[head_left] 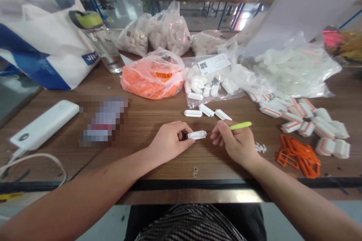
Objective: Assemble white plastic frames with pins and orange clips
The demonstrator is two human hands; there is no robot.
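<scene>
- ribbed white plastic piece [197, 134]: small, flat, oblong, hard-looking, w/ row of tiny slots along the face; held over the bench [158, 169] between both hands
- left hand [169, 141]: closed, fingers curled, pinching the piece's left end; forearm angled in from lower left
- right hand [236, 143]: closed on a pick [240, 125] held pen-style, lime-green plastic handle, thin metal tip right at the piece's right end
- wood-grain bench top, brown, w/ dark edge strip near the body
- 3 similar white pcs [206, 110] just ahead of the hands, clear poly bag [198, 98] of more behind, QR label [213, 64] on top
- to the right: white pcs w/ red stripes [308, 120], orange plastic frames [296, 156], tiny white bits [260, 148] near right hand
- further back/left: orange-filled poly bag [152, 79], clear bottle [103, 47], white-and-blue tote [42, 41], white power bank [43, 125], pixelated item [103, 120], too blurred to tell
</scene>
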